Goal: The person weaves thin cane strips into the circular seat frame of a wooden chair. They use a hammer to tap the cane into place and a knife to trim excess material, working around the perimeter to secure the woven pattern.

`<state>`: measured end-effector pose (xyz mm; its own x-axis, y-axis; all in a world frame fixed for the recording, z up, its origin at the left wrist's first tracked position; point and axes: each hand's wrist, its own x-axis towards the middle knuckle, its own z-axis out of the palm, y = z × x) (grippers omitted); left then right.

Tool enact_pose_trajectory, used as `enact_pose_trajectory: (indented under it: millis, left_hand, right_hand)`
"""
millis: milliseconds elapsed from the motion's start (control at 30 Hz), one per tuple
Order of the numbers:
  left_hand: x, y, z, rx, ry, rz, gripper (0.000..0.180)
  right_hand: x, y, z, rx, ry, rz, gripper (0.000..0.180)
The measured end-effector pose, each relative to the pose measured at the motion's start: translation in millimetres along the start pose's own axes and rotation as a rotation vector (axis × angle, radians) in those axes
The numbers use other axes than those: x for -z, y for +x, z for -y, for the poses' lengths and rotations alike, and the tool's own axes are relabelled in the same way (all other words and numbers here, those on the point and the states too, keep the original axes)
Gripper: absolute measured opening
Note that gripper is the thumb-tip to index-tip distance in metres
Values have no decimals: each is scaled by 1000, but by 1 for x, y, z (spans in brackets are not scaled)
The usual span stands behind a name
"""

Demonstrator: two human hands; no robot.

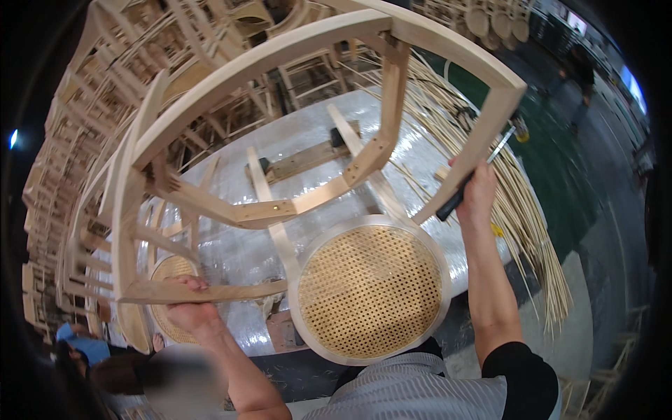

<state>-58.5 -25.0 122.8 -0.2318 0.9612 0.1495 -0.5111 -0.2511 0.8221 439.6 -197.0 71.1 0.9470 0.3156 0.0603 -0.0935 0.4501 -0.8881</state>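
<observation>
A pale wooden chair frame (262, 59) with curved rails and angled legs is tilted up in front of me. My left hand (190, 308) is wrapped round its lower left wooden member. On the right side, my right hand (479, 192) closes round a tool with a black handle (453, 201) and a metal shaft, against the frame's right member (467, 150). The tool's far end is too small to make out. Between my arms, close to my body, is a round woven-cane panel (374, 287) in a pale wooden ring. Slats run from its ring up under the frame.
A plastic-covered worktable (308, 157) lies beneath, bearing a wooden block strip (304, 161) with black pads. Long thin canes (525, 231) lie along its right side. Stacked chair frames (77, 147) crowd the left and back. Another person (87, 343) is at the lower left.
</observation>
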Motion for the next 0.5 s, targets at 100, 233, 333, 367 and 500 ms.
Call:
enact_pose_trajectory:
  millis: [100, 233, 333, 367, 500]
  left_hand:
    - [-14, -7, -3, -20, 65, 62, 29]
    - [3, -3, -5, 3, 47, 64, 28]
    - [29, 13, 7, 74, 59, -78, 27]
    - [39, 17, -3, 57, 8, -75, 26]
    - [9, 4, 28, 99, 105, 120, 36]
  right_hand:
    - [5, 0, 2, -48, 1, 3, 42]
    - [37, -1, 3, -92, -229, 33, 37]
    - [111, -5, -2, -63, -806, 183, 40]
    - [115, -28, -22, 12, -988, 234, 41]
    - [218, -59, -48, 30, -1256, 242, 45]
